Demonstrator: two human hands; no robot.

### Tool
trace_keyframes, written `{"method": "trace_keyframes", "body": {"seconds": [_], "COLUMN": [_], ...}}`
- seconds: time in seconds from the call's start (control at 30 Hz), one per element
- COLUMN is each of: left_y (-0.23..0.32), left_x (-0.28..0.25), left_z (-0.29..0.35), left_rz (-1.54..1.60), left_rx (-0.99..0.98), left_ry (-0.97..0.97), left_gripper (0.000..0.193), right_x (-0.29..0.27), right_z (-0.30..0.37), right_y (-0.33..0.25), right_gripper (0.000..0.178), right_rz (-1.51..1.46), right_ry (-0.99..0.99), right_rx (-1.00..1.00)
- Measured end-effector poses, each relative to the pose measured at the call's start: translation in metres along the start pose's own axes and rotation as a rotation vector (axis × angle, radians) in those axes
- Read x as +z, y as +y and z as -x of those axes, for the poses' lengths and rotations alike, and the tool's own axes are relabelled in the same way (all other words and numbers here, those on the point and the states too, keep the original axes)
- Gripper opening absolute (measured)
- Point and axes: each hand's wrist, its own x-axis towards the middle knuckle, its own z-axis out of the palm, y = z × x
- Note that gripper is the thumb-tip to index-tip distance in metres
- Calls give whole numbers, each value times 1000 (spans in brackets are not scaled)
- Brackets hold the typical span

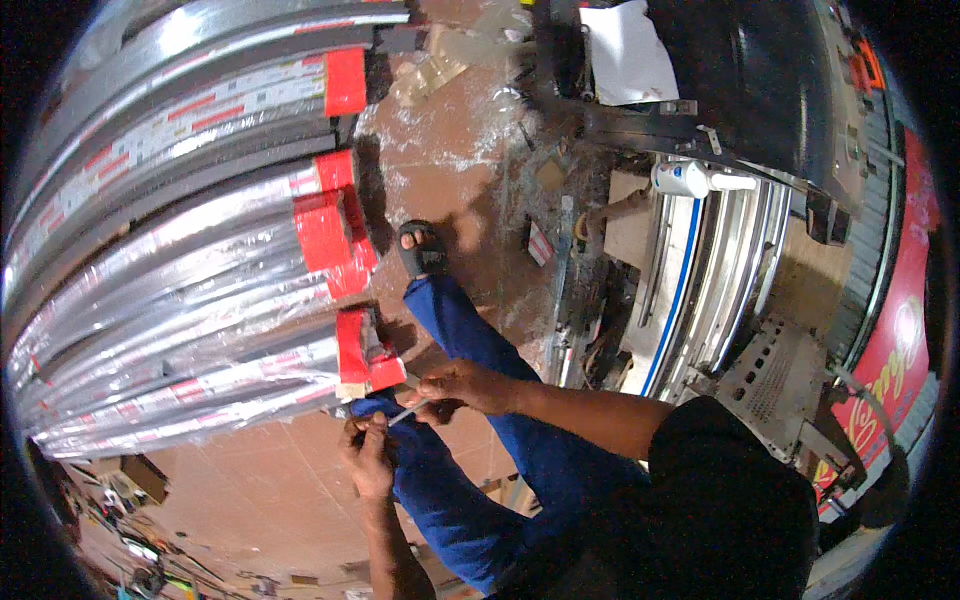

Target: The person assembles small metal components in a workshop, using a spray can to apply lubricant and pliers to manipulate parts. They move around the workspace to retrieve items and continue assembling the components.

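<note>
Above my blue trouser legs, both hands work close together. A short, thin, pale strip (405,411) stretches between them; its exact kind is too small to make out. My left hand (370,458) pinches its lower end between thumb and fingers. At the upper end, the closed fingers of my right hand (462,388) grip it. Just beyond the hands lie the red-taped ends (356,345) of a wrapped bundle of long profiles (220,390), nearly level with my right fingertips.
More plastic-wrapped bundles (180,250) with red end tape fill the left side. On the right, a long metal bench (690,300) carries a white bottle (680,180). A white sheet (628,50) lies on a dark surface. Scraps and dust litter the brown floor (440,160).
</note>
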Motion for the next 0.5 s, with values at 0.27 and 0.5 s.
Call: {"method": "trace_keyframes", "body": {"seconds": [0.27, 0.5], "left_y": [67, 71], "left_x": [48, 80], "left_z": [3, 3], "left_rz": [-734, -859], "left_rx": [1017, 204], "left_ry": [-498, -405], "left_gripper": [30, 17], "right_x": [-24, -21], "right_z": [29, 44], "right_y": [-21, 11], "right_gripper": [40, 41], "right_rz": [338, 529], "right_ry": [-468, -81], "right_rx": [156, -336]}}
